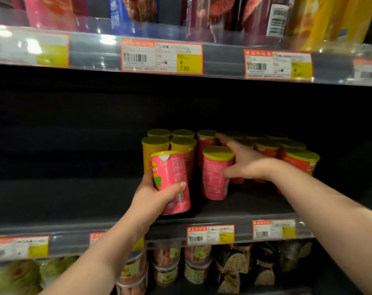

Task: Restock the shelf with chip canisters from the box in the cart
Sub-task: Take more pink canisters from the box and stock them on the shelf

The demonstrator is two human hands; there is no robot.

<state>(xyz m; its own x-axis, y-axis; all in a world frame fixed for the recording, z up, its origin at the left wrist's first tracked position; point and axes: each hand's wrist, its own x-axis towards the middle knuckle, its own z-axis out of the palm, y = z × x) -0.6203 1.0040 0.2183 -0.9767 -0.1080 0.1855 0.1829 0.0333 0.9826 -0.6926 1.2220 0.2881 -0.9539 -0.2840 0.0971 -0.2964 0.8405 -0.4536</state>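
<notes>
My left hand [153, 199] grips a pink chip canister [172, 179] with a yellow lid, tilted slightly, at the front of the dark middle shelf [74, 201]. My right hand [242, 160] reaches in with fingers spread; the thumb touches the side of a second pink canister [215, 175] standing upright, and the fingers stretch over the lids behind it. Several orange canisters [157, 145] stand behind the held one. Several red canisters [300, 158] stand to the right. The cart and box are out of view.
The left half of the middle shelf is dark and bare. Price tags [161, 56] line the upper shelf edge, with bagged snacks [136, 9] above. More price tags [210, 234] run along the lower edge, over jars [166, 265] and packaged goods below.
</notes>
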